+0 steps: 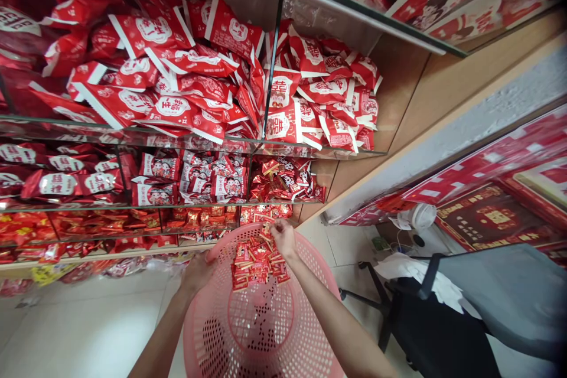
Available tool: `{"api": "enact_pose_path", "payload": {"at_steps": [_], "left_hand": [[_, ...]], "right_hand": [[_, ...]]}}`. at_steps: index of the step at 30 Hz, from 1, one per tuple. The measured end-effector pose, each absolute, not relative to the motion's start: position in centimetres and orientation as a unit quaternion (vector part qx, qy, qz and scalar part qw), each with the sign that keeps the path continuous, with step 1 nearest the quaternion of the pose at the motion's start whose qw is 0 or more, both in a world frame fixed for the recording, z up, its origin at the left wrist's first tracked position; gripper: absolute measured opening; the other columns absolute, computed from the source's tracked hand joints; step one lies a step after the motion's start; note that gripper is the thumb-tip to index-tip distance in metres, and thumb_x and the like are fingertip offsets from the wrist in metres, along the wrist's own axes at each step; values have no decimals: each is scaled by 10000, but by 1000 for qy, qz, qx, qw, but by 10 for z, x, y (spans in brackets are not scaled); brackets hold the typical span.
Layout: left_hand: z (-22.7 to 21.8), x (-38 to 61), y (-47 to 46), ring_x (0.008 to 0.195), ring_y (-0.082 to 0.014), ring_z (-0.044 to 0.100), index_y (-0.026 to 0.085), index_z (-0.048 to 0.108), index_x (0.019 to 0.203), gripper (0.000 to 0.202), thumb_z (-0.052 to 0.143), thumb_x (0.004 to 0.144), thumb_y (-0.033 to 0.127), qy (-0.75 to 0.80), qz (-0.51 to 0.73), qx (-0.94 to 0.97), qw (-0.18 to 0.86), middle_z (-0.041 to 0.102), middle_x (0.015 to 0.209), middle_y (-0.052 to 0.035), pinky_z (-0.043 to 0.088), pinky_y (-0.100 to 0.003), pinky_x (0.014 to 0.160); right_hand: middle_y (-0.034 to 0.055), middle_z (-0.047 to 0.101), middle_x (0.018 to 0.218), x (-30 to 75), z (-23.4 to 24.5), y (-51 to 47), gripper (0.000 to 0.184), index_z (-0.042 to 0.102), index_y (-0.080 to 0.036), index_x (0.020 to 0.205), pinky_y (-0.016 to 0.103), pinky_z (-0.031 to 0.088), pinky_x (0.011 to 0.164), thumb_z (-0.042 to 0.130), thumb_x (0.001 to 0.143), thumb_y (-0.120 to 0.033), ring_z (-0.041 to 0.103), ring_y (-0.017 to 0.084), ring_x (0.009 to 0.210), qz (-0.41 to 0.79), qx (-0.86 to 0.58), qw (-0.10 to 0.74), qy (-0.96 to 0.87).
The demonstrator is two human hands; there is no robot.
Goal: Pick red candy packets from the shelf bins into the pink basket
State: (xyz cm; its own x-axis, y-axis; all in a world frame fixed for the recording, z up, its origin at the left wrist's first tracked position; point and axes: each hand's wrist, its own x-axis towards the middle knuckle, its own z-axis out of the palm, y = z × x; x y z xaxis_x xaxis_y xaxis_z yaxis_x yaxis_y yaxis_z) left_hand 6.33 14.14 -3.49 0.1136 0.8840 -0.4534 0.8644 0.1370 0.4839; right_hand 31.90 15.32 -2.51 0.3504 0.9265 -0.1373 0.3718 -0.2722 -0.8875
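Observation:
A pink perforated plastic basket (195, 336) is below me, tilted against the lowest shelf. My left hand (198, 274) grips its left rim, with the thumb over the edge. Inside, towards the far side, lies a heap of small red-and-gold candy packets (254, 263). My right hand (283, 239) is at the far rim, just above the heap, its fingers pinched together. Whatever is between those fingertips is too small to make out. Right behind that hand, the bottom shelf compartment holds similar small red packets (261, 212).
Glass-divided shelves hold large red-and-white packets (172, 77), smaller red packets (199, 177) and shiny red sweets (286, 177). A black and grey office chair (443, 319) stands close on the right. Pale floor tiles (97, 319) show at left. Red boxes (496, 212) lean along the right wall.

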Motion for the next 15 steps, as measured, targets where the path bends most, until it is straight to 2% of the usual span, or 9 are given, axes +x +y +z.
{"api": "enact_pose_path", "payload": {"at_steps": [3, 5, 12, 15], "left_hand": [[-33, 64, 142, 903, -201, 638, 165, 647, 955, 277, 440, 812, 280, 664, 0, 659, 353, 702, 1000, -86, 436, -250, 723], [-33, 64, 142, 913, -196, 635, 178, 650, 944, 268, 436, 812, 271, 659, 1, 665, 352, 704, 998, -74, 436, -245, 724], [-33, 64, 141, 895, -200, 640, 196, 668, 910, 255, 448, 803, 267, 664, 24, 650, 370, 715, 949, -50, 436, -238, 693], [-32, 64, 140, 908, -188, 639, 212, 662, 956, 260, 467, 788, 249, 665, 40, 642, 380, 713, 981, -28, 436, -227, 709]], "right_hand": [[10, 617, 645, 315, -34, 155, 250, 514, -153, 983, 264, 472, 511, 473, 771, -281, 597, 160, 535, 389, -738, 405, -374], [-16, 594, 565, 311, -39, 156, 284, 473, -155, 1029, 261, 462, 448, 464, 769, -269, 593, 167, 463, 423, -741, 404, -330], [-54, 566, 496, 296, -44, 153, 290, 458, -174, 1051, 265, 482, 420, 471, 765, -227, 583, 165, 401, 477, -740, 374, -292], [-56, 555, 488, 292, -44, 152, 321, 441, -145, 1094, 258, 476, 404, 449, 779, -208, 574, 161, 388, 473, -752, 344, -305]]}}
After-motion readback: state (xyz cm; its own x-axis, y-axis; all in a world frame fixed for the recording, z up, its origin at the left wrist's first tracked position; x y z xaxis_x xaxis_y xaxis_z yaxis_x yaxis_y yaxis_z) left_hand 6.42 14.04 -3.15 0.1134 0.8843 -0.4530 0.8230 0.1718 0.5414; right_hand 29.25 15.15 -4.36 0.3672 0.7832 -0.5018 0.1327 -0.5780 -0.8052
